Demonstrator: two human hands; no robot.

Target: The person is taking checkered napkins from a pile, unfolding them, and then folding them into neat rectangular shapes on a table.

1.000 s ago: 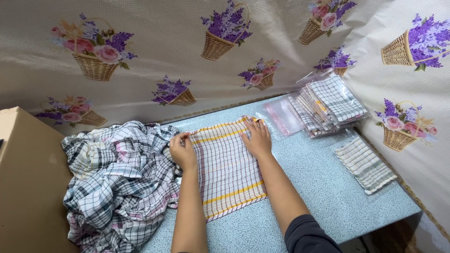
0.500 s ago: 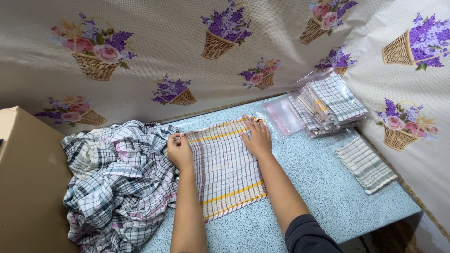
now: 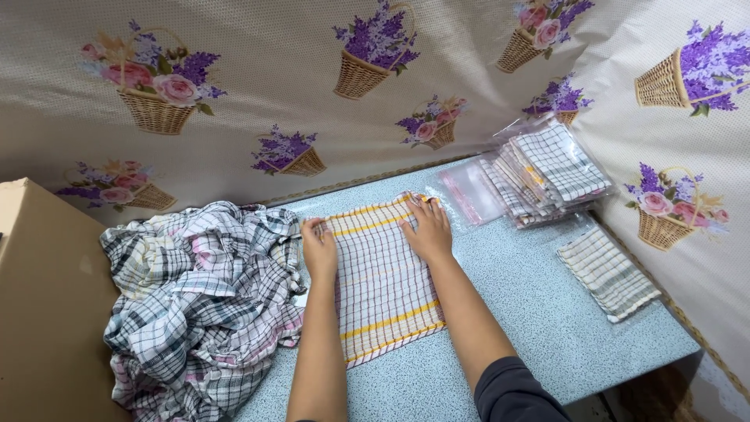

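Both hands lie flat and open on the checked cloth [image 3: 383,281] — left hand [image 3: 319,248] at its left edge, right hand [image 3: 427,230] near its top — gripping nothing, cloth spread on the worktop [image 3: 547,312].

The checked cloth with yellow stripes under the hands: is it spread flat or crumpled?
Spread flat: the checked cloth with yellow stripes lies smooth on the blue table.

Your left hand [image 3: 319,250] and right hand [image 3: 427,230] are bare, no gloves or rings showing. Your forearms are uncovered; a dark grey sleeve [image 3: 516,391] covers your right upper arm.
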